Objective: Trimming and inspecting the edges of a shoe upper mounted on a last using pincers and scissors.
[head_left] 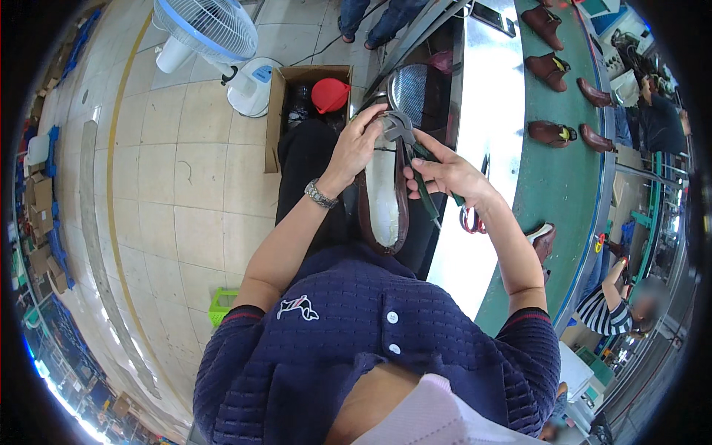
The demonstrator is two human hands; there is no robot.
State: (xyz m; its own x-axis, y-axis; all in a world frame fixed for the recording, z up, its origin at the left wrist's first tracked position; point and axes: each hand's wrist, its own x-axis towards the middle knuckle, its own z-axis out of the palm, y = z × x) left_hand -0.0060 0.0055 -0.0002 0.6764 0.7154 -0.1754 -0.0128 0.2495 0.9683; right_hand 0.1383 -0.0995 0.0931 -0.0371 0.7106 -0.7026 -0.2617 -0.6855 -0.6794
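Observation:
A brown leather shoe lies over my lap with its underside up, and a pale off-white area runs along the middle of it. My left hand grips its far end, fingers curled at the edge. Pincers with green handles and grey metal jaws are in my right hand. Their jaws rest at the shoe's far end, close to my left fingertips. What the jaws have between them is hidden.
Red-handled scissors lie on the metal ledge to my right. Beyond it, a green conveyor belt carries several brown shoes. A cardboard box with a red container and a fan stand ahead left. A striped-shirted person is at the far right.

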